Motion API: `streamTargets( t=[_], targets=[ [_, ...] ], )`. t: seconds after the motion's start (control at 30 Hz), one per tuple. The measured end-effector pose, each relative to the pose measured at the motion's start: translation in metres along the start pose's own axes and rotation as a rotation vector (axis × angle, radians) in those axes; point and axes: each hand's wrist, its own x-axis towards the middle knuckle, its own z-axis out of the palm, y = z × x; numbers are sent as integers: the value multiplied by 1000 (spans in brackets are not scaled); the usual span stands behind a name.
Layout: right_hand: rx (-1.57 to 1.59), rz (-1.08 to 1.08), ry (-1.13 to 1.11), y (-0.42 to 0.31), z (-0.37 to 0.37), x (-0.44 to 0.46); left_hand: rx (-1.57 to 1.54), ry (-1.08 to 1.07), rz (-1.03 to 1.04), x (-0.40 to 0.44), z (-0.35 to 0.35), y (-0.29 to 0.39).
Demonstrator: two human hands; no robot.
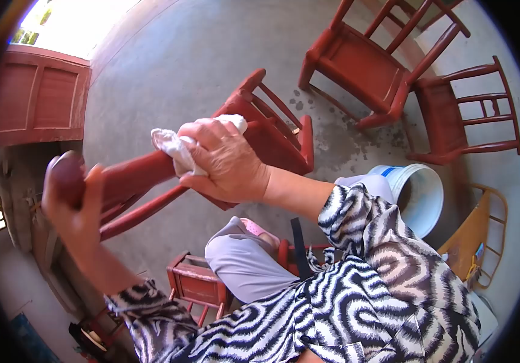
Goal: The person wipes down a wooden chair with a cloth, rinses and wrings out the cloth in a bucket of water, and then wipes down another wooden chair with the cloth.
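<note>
A red wooden chair (260, 142) is tilted over in front of me, its legs and rails pointing different ways. At the far left my left hand (75, 193), smeared by motion, wraps around the rounded end of one of its thick members. My right hand (226, 157) is closed on a crumpled white cloth (172, 148) and presses it against the chair's wood. Part of the cloth is hidden under the fingers.
Two red chairs (363, 63) (438, 118) stand at the right, near wet spots on the concrete floor (145, 78). A white bucket (426, 202) is by my right side. A small red stool (196, 278) is below my left arm, and a red wooden door panel (39, 94) is at upper left.
</note>
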Motion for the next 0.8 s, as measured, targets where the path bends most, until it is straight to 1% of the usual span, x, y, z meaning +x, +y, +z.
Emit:
streamTargets(
  t=[0.03,0.1,0.13,0.17,0.23,0.27,0.3,0.37,0.43,0.5,0.53,0.57,0.63,0.67,0.73,0.8],
  targets=[
    [15,2,13,5,-17,-1,17,69,-27,-2,-4,14],
    [30,2,-7,-2,-11,-1,59,89,-29,-4,-38,15],
    [35,-16,36,-4,-7,0,89,115,-37,-5,-50,14],
    [35,-3,19,-9,-1,-2,83,106,-55,-10,-59,6],
    [17,-25,71,-5,9,-2,88,115,-84,-10,-74,3],
    [7,14,52,8,2,-9,228,95,9,-8,-72,1],
    [7,7,52,19,5,-15,229,102,11,-15,-67,-3],
    [25,35,24,40,11,-28,221,133,-114,-33,-59,-3],
    [27,35,63,50,24,-37,267,129,-117,-43,-49,-11],
    [153,112,64,58,28,-35,206,173,-162,-53,-32,-14],
    [255,227,75,56,32,-32,204,180,-157,-56,-23,-11],
    [259,225,73,51,32,-27,167,189,-183,-57,-13,-8],
    [66,433,-3,39,28,-13,132,204,-207,-55,2,2],
    [44,437,2,30,30,-6,172,193,-212,-53,9,2],
    [66,306,-21,1,31,7,213,188,-226,-51,20,-2],
    [125,300,-78,-35,22,27,160,148,-157,-44,29,-6]
  ],
)
